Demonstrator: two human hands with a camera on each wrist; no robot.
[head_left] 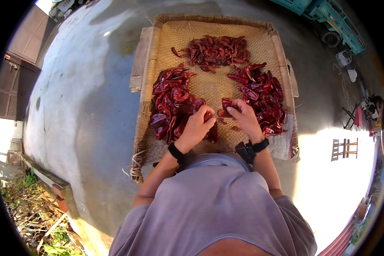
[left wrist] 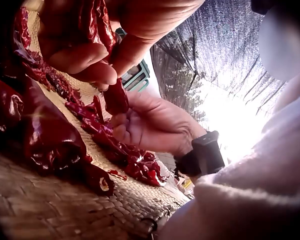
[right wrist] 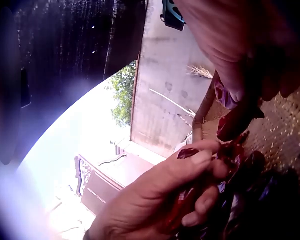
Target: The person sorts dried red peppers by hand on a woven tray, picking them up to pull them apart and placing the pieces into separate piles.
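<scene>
In the head view my left hand (head_left: 196, 129) is over the near end of the left pile of dried red chili peppers (head_left: 171, 91). Its curled fingers hold a dried red pepper (left wrist: 96, 22), seen in the left wrist view; more red shows in that palm in the right wrist view. Just across from it, my right hand (head_left: 247, 120) pinches another dark red pepper (head_left: 226, 103) between thumb and fingers. That pepper's lower end (right wrist: 233, 122) points toward the left hand. Glossy whole peppers (left wrist: 50, 132) lie close under the left hand.
A woven tray (head_left: 217, 27) with a raised rim bears a right pile of peppers (head_left: 264, 96) and a far pile of darker, shrivelled peppers (head_left: 217, 50). Wooden boards (head_left: 141, 59) stick out beneath it. A teal vehicle (head_left: 335, 21) and a small stool (head_left: 344, 149) stand off right.
</scene>
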